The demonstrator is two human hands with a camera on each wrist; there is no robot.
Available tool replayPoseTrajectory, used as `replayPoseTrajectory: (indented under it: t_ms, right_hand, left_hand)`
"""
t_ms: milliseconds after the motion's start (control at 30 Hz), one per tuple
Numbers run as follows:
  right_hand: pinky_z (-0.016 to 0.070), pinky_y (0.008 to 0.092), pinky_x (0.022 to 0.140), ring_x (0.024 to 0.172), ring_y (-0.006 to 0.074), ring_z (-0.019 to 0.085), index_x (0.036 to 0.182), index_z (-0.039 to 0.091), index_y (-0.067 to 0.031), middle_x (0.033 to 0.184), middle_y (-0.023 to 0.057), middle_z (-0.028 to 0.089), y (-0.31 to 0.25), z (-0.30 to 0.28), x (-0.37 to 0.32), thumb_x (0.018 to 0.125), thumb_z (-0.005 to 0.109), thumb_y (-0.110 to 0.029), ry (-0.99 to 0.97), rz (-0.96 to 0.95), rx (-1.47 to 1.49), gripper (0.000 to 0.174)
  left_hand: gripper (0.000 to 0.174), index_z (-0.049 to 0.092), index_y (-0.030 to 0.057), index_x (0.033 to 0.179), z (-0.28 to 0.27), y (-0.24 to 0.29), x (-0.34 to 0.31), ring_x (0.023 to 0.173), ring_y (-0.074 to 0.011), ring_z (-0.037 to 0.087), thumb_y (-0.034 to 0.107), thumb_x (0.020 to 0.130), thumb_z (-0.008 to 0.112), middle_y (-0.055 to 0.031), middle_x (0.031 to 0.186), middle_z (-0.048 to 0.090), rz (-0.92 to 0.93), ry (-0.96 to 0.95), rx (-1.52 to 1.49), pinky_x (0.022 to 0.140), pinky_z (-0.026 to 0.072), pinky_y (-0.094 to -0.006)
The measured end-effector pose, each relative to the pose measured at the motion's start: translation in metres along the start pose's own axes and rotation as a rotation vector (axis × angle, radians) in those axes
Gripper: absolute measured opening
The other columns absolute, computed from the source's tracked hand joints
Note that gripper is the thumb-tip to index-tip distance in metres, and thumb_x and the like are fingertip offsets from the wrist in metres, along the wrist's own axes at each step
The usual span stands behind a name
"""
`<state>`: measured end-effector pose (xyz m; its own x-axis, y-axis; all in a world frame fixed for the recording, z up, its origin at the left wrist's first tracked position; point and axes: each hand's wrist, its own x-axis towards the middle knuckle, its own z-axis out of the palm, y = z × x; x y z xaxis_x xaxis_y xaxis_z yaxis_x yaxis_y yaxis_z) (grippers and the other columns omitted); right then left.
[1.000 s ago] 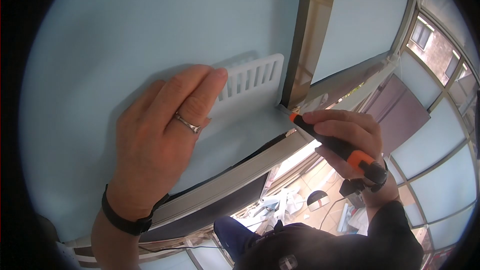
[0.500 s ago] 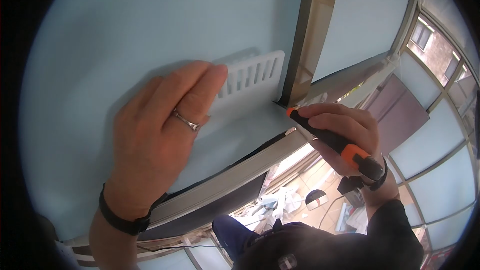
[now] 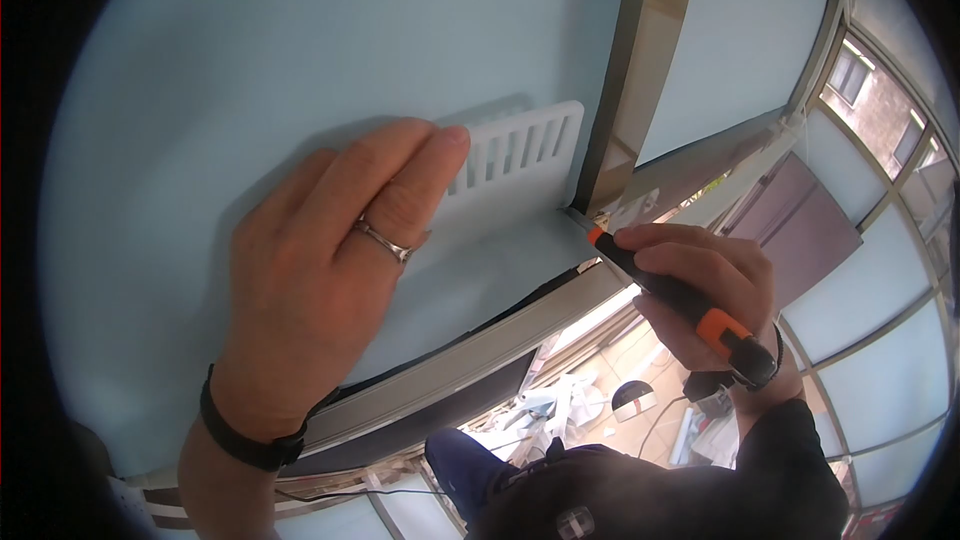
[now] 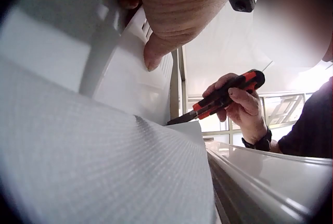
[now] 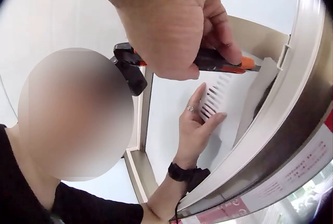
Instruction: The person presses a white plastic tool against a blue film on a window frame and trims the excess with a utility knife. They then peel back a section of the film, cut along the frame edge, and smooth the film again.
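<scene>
My left hand, with a ring on one finger, holds a white slotted plastic scraper flat against a pale blue film. In the left wrist view the thumb lies on the scraper's smooth face. My right hand grips a black and orange utility knife. The knife's blade meets the film at the lower corner, just by the scraper's end and the metal frame. Below the scraper, a loose flap of film folds outward over the sill.
A bronze metal upright borders the film on the right. A pale sill rail runs beneath, with a dark gap along the film's edge. White scraps lie on the tiled floor below. More framed panes stand at the right.
The knife moved slightly in towards the corner, then back out a little. The left hand stays on the scraper, and the whole head view has shifted slightly.
</scene>
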<state>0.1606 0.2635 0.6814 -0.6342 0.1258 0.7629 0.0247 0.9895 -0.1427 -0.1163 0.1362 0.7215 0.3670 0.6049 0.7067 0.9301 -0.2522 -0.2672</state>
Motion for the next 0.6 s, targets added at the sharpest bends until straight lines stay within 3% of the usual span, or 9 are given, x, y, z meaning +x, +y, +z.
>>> replayPoseTrajectory:
  t_ms: [367,467,600]
  right_hand:
    - [0.0619,0.0354,0.072,0.086,0.033,0.077,0.105,0.065,-0.0031,0.108,0.0217,0.075,-0.006,0.002,-0.007,0.073,0.075,-0.007,0.009,0.056,-0.009,0.034]
    - [0.0627,0.0333,0.069,0.083,0.0297,0.077,0.107,0.065,-0.0014,0.112,0.0209,0.073,-0.009,-0.002,-0.004,0.073,0.078,0.002,-0.034,0.048,-0.006,0.036]
    - [0.0621,0.033,0.066,0.079,0.0292,0.076,0.106,0.064,-0.0018,0.111,0.0215,0.074,-0.011,-0.003,-0.007,0.073,0.079,0.0,-0.061,0.035,-0.067,0.036]
  left_hand:
    - [0.067,0.065,0.0069,0.129,0.0,-0.001,-0.003,0.1,-0.0297,0.068,-0.003,0.065,0.081,-0.0117,0.124,0.064,0.006,0.033,-0.03,0.082,0.0598,-0.0376]
    - [0.07,0.065,0.0075,0.129,0.001,-0.003,-0.003,0.098,-0.029,0.068,-0.004,0.062,0.082,-0.011,0.122,0.065,-0.001,0.042,-0.042,0.081,0.0603,-0.0377]
    - [0.075,0.065,0.0087,0.129,0.009,-0.006,-0.005,0.097,-0.0288,0.069,-0.007,0.058,0.082,-0.0102,0.119,0.066,-0.043,0.059,-0.104,0.078,0.0607,-0.0376]
